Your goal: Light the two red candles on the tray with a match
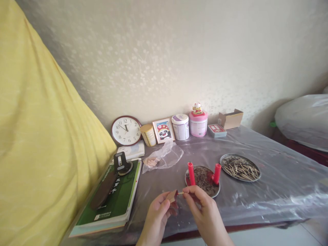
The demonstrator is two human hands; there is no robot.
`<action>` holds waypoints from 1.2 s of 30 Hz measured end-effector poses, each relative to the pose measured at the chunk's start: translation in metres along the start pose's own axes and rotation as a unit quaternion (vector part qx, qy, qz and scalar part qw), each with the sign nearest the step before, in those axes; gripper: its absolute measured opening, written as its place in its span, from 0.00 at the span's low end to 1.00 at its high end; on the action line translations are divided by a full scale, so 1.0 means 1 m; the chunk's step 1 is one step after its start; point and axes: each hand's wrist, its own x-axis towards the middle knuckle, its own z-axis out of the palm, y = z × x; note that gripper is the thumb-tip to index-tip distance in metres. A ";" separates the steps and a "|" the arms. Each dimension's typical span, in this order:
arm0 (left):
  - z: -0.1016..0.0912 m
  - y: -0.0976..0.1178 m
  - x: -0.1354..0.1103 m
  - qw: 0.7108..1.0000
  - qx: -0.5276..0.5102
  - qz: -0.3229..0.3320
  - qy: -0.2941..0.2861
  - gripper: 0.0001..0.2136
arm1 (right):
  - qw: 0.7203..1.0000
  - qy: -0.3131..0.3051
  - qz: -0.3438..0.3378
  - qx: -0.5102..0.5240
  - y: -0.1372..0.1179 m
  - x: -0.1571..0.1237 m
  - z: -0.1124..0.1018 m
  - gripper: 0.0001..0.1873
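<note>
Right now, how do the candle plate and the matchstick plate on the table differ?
The candle plate carries two red candles; the matchstick plate carries a heap of loose matchsticks. The right hand partly hides the candle plate, while the matchstick plate shows whole. Both are round, rimmed and dark inside.

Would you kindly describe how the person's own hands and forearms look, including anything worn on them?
The left hand and right hand are both ungloved. The forearms are bare as far as they show, with no sleeve, watch or bracelet in view. No ring can be made out.
</note>
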 end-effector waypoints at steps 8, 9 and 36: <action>0.000 0.001 0.000 1.000 0.007 -0.001 0.004 0.19 | 1.000 0.020 0.004 0.001 0.001 -0.001 0.000 0.10; 0.000 0.000 0.000 1.000 0.007 0.000 0.004 0.19 | 1.000 0.024 0.009 0.001 0.002 -0.002 0.001 0.09; -0.021 0.030 0.005 0.955 -0.095 0.069 0.272 0.22 | 0.990 0.089 0.108 0.034 0.003 0.009 -0.003 0.19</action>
